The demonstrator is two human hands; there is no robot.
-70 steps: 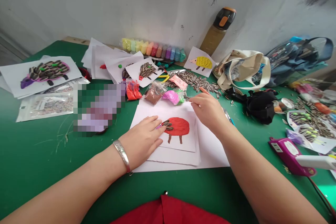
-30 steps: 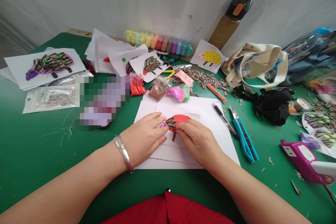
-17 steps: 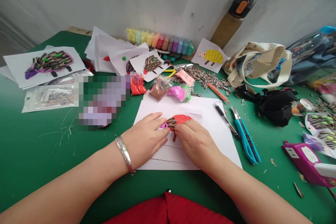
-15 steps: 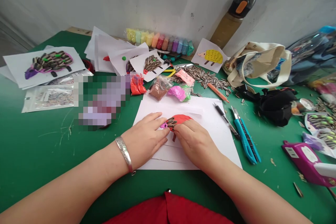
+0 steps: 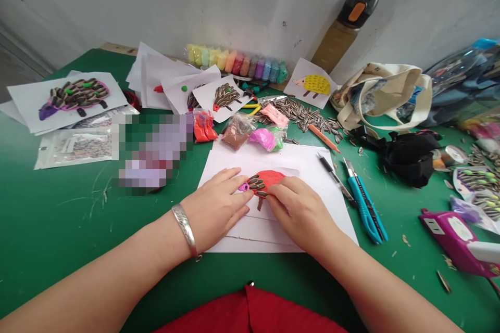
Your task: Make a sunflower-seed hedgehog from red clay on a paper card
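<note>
A hedgehog picture with a red clay body (image 5: 272,178), a purple face (image 5: 244,187) and a brown leg (image 5: 260,204) lies on white paper (image 5: 332,218) before me. Several striped sunflower seeds (image 5: 255,182) sit in the red clay behind the face. My left hand (image 5: 216,205) rests flat on the paper, fingers spread, their tips beside the face. With thumb and forefinger, my right hand (image 5: 299,208) pinches a sunflower seed (image 5: 261,194) at the lower edge of the red body. Part of the body is hidden behind my right hand.
A black pen (image 5: 336,179) and a teal utility knife (image 5: 365,203) lie right of the paper. Beyond it are bagged clay (image 5: 236,131), a seed pile (image 5: 302,114) and an orange stick (image 5: 324,138). A purple glue gun (image 5: 453,242) lies far right; finished hedgehog pictures (image 5: 80,96) lie left.
My right hand has shifted slightly right and opened more of the red body to view, showing the seed at its fingertips. My left hand stays in place.
</note>
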